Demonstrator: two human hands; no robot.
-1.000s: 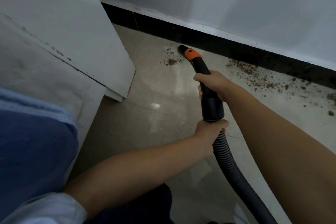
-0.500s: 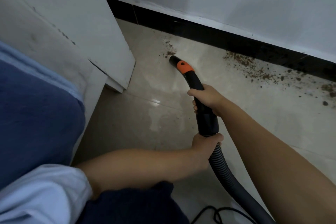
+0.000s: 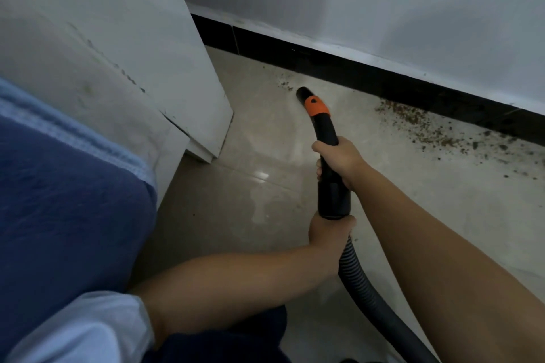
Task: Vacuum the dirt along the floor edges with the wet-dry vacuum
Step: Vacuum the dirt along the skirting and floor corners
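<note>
A black vacuum nozzle (image 3: 323, 124) with an orange collar points at the floor near the black baseboard (image 3: 368, 79). Its tip sits just right of a small patch of brown dirt (image 3: 285, 85). My right hand (image 3: 342, 159) grips the black tube above its wide cuff. My left hand (image 3: 328, 237) grips the ribbed grey hose (image 3: 362, 295) just below the cuff. A larger spread of dirt (image 3: 436, 130) lies along the baseboard to the right.
A white cabinet or door panel (image 3: 165, 68) stands at the left, its corner close to the nozzle. Blue fabric (image 3: 67, 200) fills the lower left. The beige tiled floor (image 3: 265, 200) shines, with a damp-looking patch in the middle.
The small dirt patch by the nozzle has shrunk. The nozzle pulled back from the baseboard, then went forward again toward the remaining specks. Both hands keep their grip.
</note>
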